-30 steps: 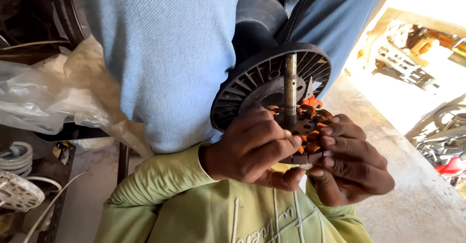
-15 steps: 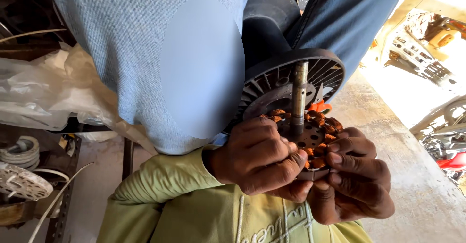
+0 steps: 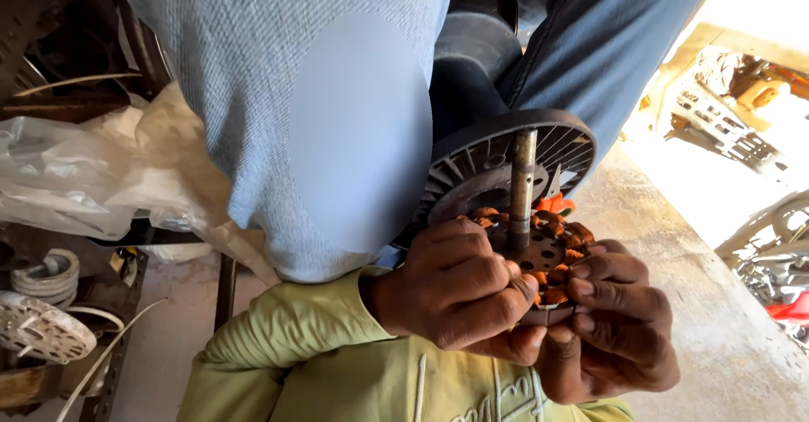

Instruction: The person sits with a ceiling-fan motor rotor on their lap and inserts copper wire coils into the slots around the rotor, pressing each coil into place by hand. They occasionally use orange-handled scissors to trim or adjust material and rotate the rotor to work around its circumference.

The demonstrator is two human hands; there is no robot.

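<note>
Hands were clamped together around a fan-motor stator (image 3: 539, 258). Left hand (image 3: 459, 291) was closed over its near-left rim, fingers curled across the orange copper windings (image 3: 560, 232) — likely to steady the core while the fingertips worked a coil. Right hand (image 3: 615, 321) was cupped under and around the right side, fingers wrapped shut on the rim, carrying the weight from below. Stator sat between both palms, held up in front of the chest rather than resting on anything.

Steel shaft (image 3: 522, 188) stood up from the stator's centre, pointing away from the wearer, so the winding face stayed toward the camera. Just behind it a dark ribbed motor cover (image 3: 506, 156) leaned near the shaft; whether they touched I couldn't tell.

Further out: wearer's green sleeve (image 3: 286, 346), a second person in a light-blue knit top (image 3: 278, 93) and jeans (image 3: 590, 43) close ahead, concrete slab (image 3: 725, 304) to the right, crumpled plastic sheeting (image 3: 93, 177) and a perforated white disc (image 3: 38, 329) at left.
</note>
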